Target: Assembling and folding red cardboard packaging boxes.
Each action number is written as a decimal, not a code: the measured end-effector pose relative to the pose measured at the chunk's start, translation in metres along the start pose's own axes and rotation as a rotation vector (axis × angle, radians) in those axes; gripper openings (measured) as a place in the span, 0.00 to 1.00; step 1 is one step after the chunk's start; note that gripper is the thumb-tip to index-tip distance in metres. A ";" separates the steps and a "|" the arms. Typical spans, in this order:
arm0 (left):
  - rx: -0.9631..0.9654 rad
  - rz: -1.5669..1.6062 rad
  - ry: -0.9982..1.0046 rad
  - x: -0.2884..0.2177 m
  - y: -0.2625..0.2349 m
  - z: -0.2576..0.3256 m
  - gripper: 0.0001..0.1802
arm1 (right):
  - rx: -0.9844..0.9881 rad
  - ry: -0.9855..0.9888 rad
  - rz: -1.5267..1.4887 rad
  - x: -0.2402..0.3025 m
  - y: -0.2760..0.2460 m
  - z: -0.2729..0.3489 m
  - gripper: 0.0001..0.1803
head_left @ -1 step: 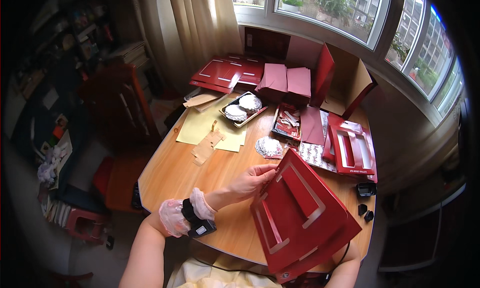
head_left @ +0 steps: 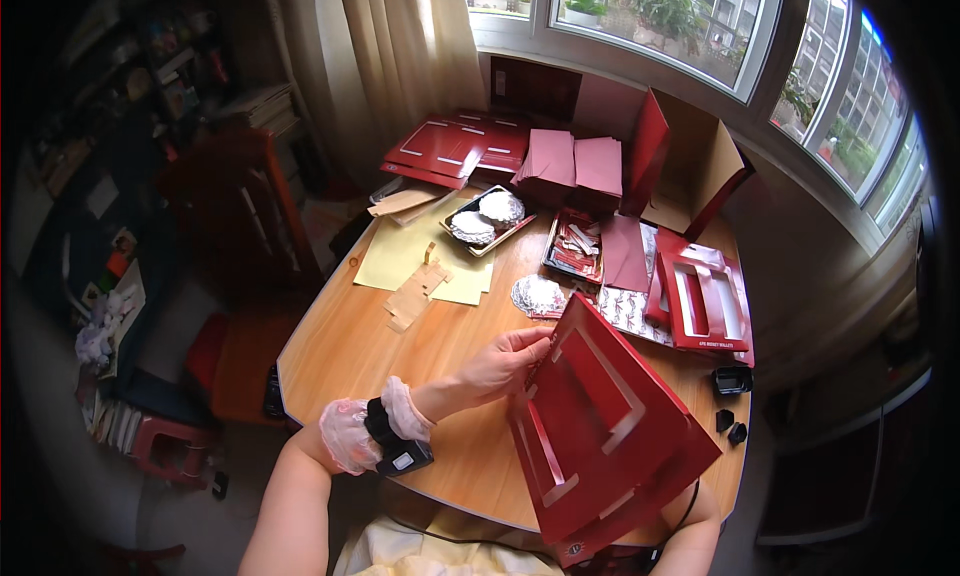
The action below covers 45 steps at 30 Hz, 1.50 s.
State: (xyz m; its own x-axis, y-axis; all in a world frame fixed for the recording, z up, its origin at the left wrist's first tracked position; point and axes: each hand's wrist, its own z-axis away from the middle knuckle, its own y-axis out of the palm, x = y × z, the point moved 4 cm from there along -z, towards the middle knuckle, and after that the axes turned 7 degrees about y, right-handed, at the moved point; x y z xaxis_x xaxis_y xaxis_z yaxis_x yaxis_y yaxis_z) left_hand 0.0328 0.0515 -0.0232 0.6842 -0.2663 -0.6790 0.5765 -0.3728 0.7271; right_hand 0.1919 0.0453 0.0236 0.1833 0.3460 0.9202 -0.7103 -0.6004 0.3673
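Observation:
A red folded carton (head_left: 590, 406) with two long cut-out windows hangs tilted over the front right of the table, in front of me. The fingertips of my left hand (head_left: 503, 361) pinch its upper left edge. That wrist wears a pink cuff with a black strap and a small black device. My right forearm (head_left: 692, 541) comes up behind the carton's lower right corner. The carton covers my right hand, so its fingers do not show. Just beyond the carton lies a round stack of silver foil pieces (head_left: 538, 296).
On the wooden table (head_left: 350, 366) lie yellow sheets (head_left: 385, 256) with brown tape pieces, a tray of foil rounds (head_left: 474, 226), a tray of red-and-white strips (head_left: 575, 244) and windowed red cartons (head_left: 705, 301). Pink card stacks (head_left: 598, 164), flat red cartons (head_left: 430, 148) and an open box (head_left: 690, 166) stand behind.
The carton has tilted slightly, its lower left edge shifting a little to the right. My left hand keeps its pinch and has barely moved.

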 end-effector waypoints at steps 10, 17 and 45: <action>0.092 0.001 0.160 -0.009 0.000 -0.003 0.19 | 0.008 0.210 -0.241 -0.039 -0.017 0.002 0.14; -0.060 -0.281 -0.123 -0.049 -0.033 0.007 0.23 | -0.127 -0.013 0.358 -0.018 -0.049 0.004 0.12; -0.136 -0.750 0.024 -0.050 -0.025 0.009 0.15 | -0.304 -0.179 0.585 0.015 -0.082 0.009 0.13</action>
State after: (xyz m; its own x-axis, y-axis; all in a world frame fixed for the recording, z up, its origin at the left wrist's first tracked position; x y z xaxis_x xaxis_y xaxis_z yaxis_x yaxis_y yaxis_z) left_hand -0.0201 0.0666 -0.0082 0.0958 0.0354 -0.9948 0.9395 -0.3334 0.0786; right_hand 0.2591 0.0930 0.0089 -0.1985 -0.1139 0.9735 -0.8813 -0.4138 -0.2281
